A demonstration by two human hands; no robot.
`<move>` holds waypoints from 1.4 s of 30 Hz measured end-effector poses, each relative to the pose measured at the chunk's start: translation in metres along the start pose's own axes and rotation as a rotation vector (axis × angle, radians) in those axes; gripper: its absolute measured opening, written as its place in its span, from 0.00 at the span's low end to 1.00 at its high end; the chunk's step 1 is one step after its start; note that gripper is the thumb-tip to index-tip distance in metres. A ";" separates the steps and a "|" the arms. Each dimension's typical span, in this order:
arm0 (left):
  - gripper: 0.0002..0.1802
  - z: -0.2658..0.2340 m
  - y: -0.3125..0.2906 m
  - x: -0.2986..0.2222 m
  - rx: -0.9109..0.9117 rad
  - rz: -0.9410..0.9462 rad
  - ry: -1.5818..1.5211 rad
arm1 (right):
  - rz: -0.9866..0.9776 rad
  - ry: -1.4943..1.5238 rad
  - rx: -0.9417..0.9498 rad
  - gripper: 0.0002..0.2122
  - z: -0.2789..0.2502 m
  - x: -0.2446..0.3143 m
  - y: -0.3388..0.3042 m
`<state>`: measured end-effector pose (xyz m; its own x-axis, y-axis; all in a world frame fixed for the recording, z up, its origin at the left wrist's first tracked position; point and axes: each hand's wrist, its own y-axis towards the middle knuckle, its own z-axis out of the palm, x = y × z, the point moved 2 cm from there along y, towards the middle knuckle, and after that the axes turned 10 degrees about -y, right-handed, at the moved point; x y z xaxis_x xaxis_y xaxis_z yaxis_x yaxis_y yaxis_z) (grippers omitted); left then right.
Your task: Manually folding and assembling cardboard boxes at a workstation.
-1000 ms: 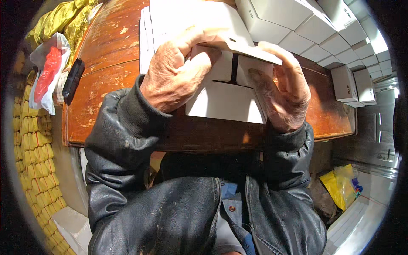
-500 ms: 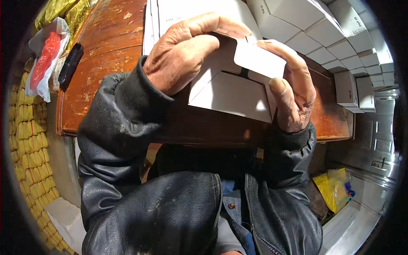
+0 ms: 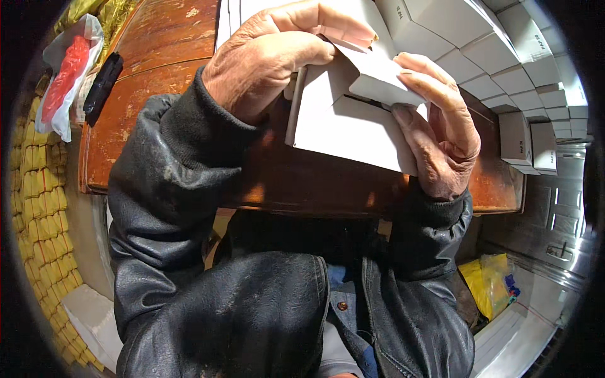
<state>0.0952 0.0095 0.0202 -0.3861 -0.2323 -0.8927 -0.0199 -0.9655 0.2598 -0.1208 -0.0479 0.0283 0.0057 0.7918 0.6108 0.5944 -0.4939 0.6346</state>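
Between my two hands a white cardboard box point(image 3: 353, 135) is held up, tilted, over the near edge of the wooden table. Its flap point(image 3: 381, 79) stands partly folded, with a dark gap showing beneath it. My left hand point(image 3: 271, 60) pinches the flap's far left corner between thumb and fingertips. On the other side my right hand point(image 3: 441, 126) grips the box's right end, its thumb pressed by the gap and its fingers on the flap. Behind the hands lies white flat cardboard point(image 3: 252, 7), mostly covered by them.
Rows of white boxes point(image 3: 491, 53) are stacked at the back right, two smaller ones point(image 3: 517, 142) at the table's right edge. A black object point(image 3: 104, 88) and a plastic bag with red contents point(image 3: 66, 79) lie at the left of the table point(image 3: 157, 75). Yellow bundles point(image 3: 41, 227) are piled further left.
The box has tipped so its near panel faces up more, and the flap has folded down further over the opening. My right thumb has moved toward the gap.
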 end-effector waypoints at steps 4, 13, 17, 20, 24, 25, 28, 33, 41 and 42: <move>0.21 -0.001 -0.002 -0.008 -0.044 -0.101 0.152 | -0.039 -0.075 0.038 0.19 -0.003 -0.002 -0.003; 0.14 0.009 -0.005 -0.010 0.013 0.021 0.261 | -0.062 -0.092 0.045 0.18 -0.003 -0.001 -0.003; 0.13 0.013 -0.006 -0.007 0.043 0.096 0.341 | -0.094 -0.125 0.051 0.17 -0.001 -0.003 -0.003; 0.14 0.013 -0.007 -0.011 0.030 0.045 0.376 | -0.124 -0.264 -0.001 0.16 0.000 0.002 0.001; 0.16 0.015 -0.009 -0.016 0.029 -0.056 0.428 | -0.093 -0.239 -0.014 0.11 0.000 0.001 -0.002; 0.16 0.014 -0.009 -0.015 0.030 -0.055 0.428 | -0.038 -0.183 -0.037 0.10 0.000 0.001 -0.002; 0.20 0.008 -0.008 -0.005 0.122 0.007 0.350 | 0.160 -0.030 -0.101 0.14 0.005 0.005 -0.005; 0.26 0.006 -0.008 -0.001 0.104 0.056 0.426 | 0.263 -0.123 0.010 0.15 0.005 0.005 -0.006; 0.26 0.015 -0.005 -0.007 0.056 -0.025 0.322 | 0.154 0.044 0.083 0.40 -0.002 -0.005 -0.019; 0.26 0.015 -0.004 -0.005 0.051 -0.025 0.296 | 0.142 0.108 0.072 0.45 -0.001 -0.002 -0.021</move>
<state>0.0831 0.0164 0.0297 -0.0993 -0.2401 -0.9657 -0.0748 -0.9659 0.2479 -0.1345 -0.0398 0.0140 0.0097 0.6710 0.7414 0.6495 -0.5680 0.5055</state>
